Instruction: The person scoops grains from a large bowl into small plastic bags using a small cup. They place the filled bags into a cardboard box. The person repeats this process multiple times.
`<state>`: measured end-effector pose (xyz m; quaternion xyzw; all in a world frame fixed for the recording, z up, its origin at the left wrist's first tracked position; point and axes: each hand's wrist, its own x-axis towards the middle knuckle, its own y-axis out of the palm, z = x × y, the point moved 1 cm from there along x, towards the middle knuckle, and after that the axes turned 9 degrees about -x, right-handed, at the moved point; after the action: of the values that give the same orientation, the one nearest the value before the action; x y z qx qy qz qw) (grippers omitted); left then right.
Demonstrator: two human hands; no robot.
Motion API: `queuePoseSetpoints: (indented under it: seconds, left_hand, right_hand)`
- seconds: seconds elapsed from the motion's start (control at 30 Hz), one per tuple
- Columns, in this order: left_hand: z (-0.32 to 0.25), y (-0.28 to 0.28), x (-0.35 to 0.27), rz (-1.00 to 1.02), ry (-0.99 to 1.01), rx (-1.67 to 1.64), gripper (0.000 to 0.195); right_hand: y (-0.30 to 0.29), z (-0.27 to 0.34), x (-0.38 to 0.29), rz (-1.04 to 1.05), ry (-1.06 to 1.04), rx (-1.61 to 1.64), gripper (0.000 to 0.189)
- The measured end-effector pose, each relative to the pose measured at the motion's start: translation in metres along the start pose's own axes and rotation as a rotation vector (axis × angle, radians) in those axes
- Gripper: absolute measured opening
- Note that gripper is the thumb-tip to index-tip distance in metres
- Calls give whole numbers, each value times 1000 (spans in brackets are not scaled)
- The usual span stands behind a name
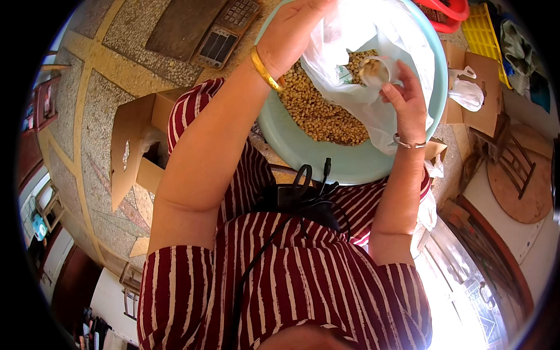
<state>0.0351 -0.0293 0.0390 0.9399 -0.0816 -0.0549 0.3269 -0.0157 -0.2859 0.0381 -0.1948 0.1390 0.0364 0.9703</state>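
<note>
A pale green plastic basin (302,162) rests in front of my lap, holding a heap of light-brown kernels (323,118). Inside it, a white translucent plastic bag (367,105) stands open, with more kernels at its bottom. My right hand (407,89) grips a small clear plastic cup (374,72) over the bag's mouth; some kernels show through the cup. At the bag's far left edge, my left hand (295,33) holds the plastic, its fingertips partly cut off by the top of the picture and washed out by glare.
A scale with a keypad and display (225,35) lies on the floor at upper left. Open cardboard boxes flank me at left (131,144) and right (474,85). A yellow plastic crate (483,39) and red plastic item (450,15) stand beyond. Black cables (313,192) lie across my lap.
</note>
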Motion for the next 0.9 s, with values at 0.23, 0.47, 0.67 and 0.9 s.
queuePoseSetpoints:
  seconds: [0.23,0.47,0.67,0.9]
  left_hand:
    - [-2,2,-2,9,-32,-37,44]
    - [-4,0,-3,12,-18,24,45]
    - [-3,1,-1,5,-2,-33,45]
    - [0,-1,2,-11,35,-63,45]
  right_hand:
    - [12,7,0,-356,-419,-761,72]
    - [15,6,-6,-516,-475,-714,77]
    - [40,1,-25,-178,-597,-167,73]
    - [70,9,-34,352,-538,-373,56]
